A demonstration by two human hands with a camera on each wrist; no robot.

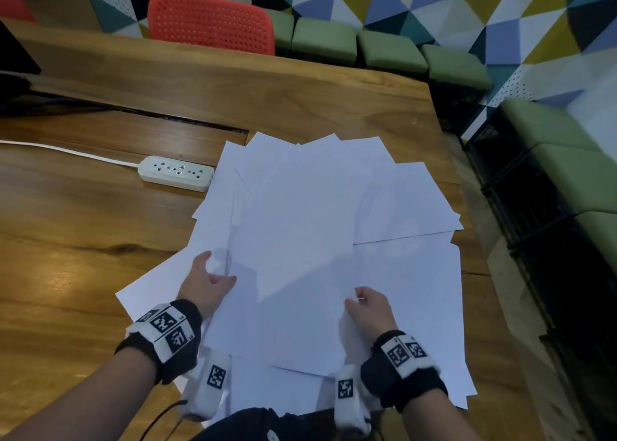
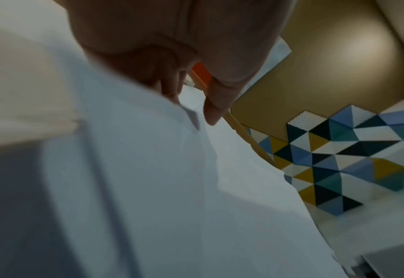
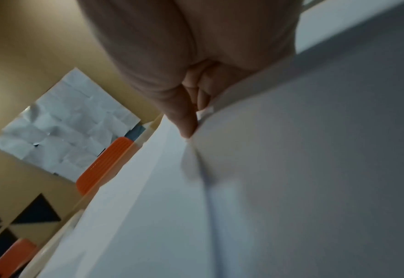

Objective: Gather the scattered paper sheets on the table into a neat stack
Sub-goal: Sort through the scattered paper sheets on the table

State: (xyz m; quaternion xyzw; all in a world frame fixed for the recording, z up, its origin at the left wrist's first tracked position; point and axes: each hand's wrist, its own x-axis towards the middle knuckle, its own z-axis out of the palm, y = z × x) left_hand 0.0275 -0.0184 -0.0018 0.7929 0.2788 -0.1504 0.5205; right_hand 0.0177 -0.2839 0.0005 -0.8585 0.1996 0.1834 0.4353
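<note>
Several white paper sheets (image 1: pixel 310 213) lie fanned and overlapping on the wooden table (image 1: pixel 83 240). My left hand (image 1: pixel 217 268) grips the left edge of some upper sheets, thumb on top. My right hand (image 1: pixel 355 298) pinches a sheet's edge near the middle of the pile. The sheets between my hands look slightly raised and cast a shadow below. In the left wrist view my left hand (image 2: pixel 194 109) pinches a paper edge (image 2: pixel 148 188) between thumb and fingers. In the right wrist view my right hand (image 3: pixel 196 120) pinches the paper (image 3: pixel 291 169) the same way.
A white power strip (image 1: pixel 176 173) with its cable (image 1: pixel 66 150) lies just left of the pile's far corner. The table's right edge (image 1: pixel 467 240) runs close beside the sheets. A red chair (image 1: pixel 213 23) and green cushions (image 1: pixel 390 50) stand beyond the far edge.
</note>
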